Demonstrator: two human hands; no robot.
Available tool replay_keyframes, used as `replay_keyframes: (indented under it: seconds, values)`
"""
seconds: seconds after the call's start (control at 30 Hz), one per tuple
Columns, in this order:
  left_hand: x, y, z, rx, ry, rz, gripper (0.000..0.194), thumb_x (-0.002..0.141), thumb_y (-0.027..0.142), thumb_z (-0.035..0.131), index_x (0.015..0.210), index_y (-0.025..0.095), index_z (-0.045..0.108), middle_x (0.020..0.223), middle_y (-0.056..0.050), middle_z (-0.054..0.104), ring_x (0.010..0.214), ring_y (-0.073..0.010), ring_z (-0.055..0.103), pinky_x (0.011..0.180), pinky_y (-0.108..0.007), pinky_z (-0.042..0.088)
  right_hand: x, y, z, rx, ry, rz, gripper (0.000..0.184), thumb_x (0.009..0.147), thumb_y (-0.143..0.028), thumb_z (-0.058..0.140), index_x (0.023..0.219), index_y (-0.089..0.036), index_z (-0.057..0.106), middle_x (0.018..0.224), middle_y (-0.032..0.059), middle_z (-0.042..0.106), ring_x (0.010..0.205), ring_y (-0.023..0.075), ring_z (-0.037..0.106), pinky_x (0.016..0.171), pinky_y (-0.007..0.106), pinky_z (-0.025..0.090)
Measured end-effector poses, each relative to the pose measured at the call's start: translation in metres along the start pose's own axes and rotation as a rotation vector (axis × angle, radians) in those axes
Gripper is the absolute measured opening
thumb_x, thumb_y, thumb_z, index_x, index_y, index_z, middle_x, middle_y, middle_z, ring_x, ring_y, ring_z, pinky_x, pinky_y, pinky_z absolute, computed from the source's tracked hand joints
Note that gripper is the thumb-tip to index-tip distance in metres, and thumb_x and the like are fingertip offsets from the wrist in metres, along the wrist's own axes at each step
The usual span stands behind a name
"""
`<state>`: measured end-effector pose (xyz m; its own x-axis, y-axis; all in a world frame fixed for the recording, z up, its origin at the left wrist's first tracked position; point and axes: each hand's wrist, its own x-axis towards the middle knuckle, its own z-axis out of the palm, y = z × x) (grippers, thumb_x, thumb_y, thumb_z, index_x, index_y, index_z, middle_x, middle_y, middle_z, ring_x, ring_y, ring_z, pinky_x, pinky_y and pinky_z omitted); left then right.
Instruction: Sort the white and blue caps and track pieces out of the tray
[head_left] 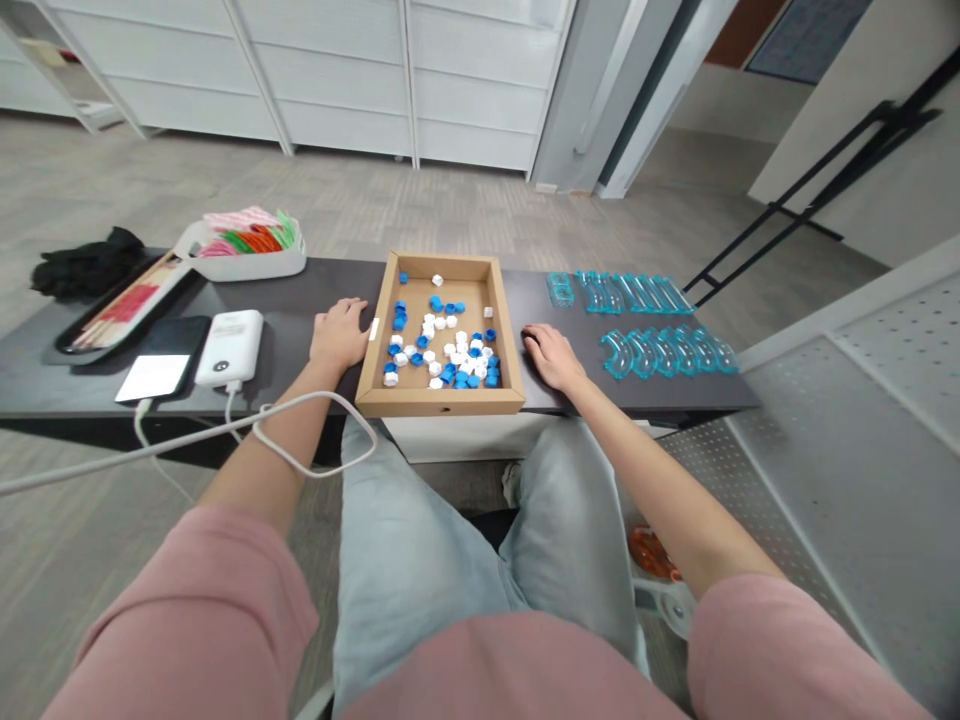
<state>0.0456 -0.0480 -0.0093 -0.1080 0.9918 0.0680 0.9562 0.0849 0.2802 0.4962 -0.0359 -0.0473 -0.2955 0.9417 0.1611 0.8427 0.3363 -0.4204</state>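
My left hand [339, 333] lies on the dark table [292, 290], just left of a shallow cardboard box [440, 402], fingers stretched out and holding nothing. On the box's other side my right hand [553, 357] rests on the tabletop, fingers loosely extended, apart from the box wall. Inside the box are many small white caps [435, 368] and blue caps [400, 308], scattered loosely and denser towards the near right corner. To the right of my right hand, clear turquoise curved plastic pieces [641, 353] stand in two rows.
On the left are a white power bank [229, 346], a phone [166, 352] with cables, a black tray [124, 312], a white bin [247, 262] of colourful sticks and a black cloth bundle [88, 264]. A white cable [322, 396] loops over my left forearm. A perforated panel [847, 430] stands right.
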Motion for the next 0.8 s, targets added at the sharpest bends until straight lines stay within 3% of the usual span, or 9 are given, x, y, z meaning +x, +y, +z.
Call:
replay_keyframes:
  seconds: [0.23, 0.37, 0.47, 0.63, 0.8]
  values:
    - [-0.008, 0.003, 0.000, -0.008, 0.072, -0.041, 0.065, 0.113, 0.037, 0.053, 0.171, 0.016, 0.072, 0.182, -0.025, 0.067, 0.169, -0.0444, 0.062, 0.144, -0.061, 0.046, 0.002, -0.007, -0.003, -0.040, -0.010, 0.017, 0.052, 0.122, -0.032, 0.045, 0.157, -0.023, 0.081, 0.174, 0.0196, 0.077, 0.162, 0.0418, 0.068, 0.139, 0.065, 0.054]
    - [-0.017, 0.007, -0.002, -0.024, 0.101, -0.117, 0.061, 0.115, 0.035, 0.052, 0.169, 0.016, 0.073, 0.178, -0.024, 0.070, 0.167, -0.0408, 0.065, 0.143, -0.057, 0.050, 0.003, -0.011, -0.005, -0.017, -0.013, 0.022, 0.050, 0.121, -0.030, 0.045, 0.154, -0.025, 0.083, 0.173, 0.0189, 0.077, 0.162, 0.0415, 0.067, 0.139, 0.063, 0.053]
    - [-0.028, 0.010, -0.005, -0.016, 0.057, -0.116, 0.063, 0.114, 0.035, 0.055, 0.173, 0.016, 0.071, 0.184, -0.023, 0.066, 0.173, -0.0386, 0.061, 0.145, -0.054, 0.049, 0.004, -0.012, -0.006, -0.009, -0.024, 0.029, 0.050, 0.120, -0.028, 0.045, 0.153, -0.023, 0.083, 0.174, 0.0203, 0.076, 0.162, 0.0428, 0.066, 0.140, 0.065, 0.052]
    - [-0.052, 0.013, -0.008, 0.040, -0.011, -0.112, 0.071, 0.115, 0.033, 0.052, 0.182, 0.014, 0.066, 0.198, -0.023, 0.051, 0.188, -0.0429, 0.043, 0.153, -0.064, 0.038, 0.005, -0.012, -0.004, 0.001, -0.014, 0.020, 0.049, 0.121, -0.029, 0.046, 0.154, -0.022, 0.082, 0.174, 0.0215, 0.076, 0.162, 0.0432, 0.067, 0.140, 0.065, 0.052]
    - [-0.066, 0.016, -0.006, 0.024, 0.020, -0.132, 0.073, 0.115, 0.027, 0.047, 0.185, 0.022, 0.065, 0.199, -0.019, 0.051, 0.190, -0.0391, 0.041, 0.153, -0.066, 0.037, 0.005, -0.008, -0.002, 0.022, 0.017, 0.017, 0.049, 0.121, -0.033, 0.046, 0.153, -0.024, 0.082, 0.169, 0.0211, 0.080, 0.160, 0.0435, 0.070, 0.138, 0.065, 0.055]
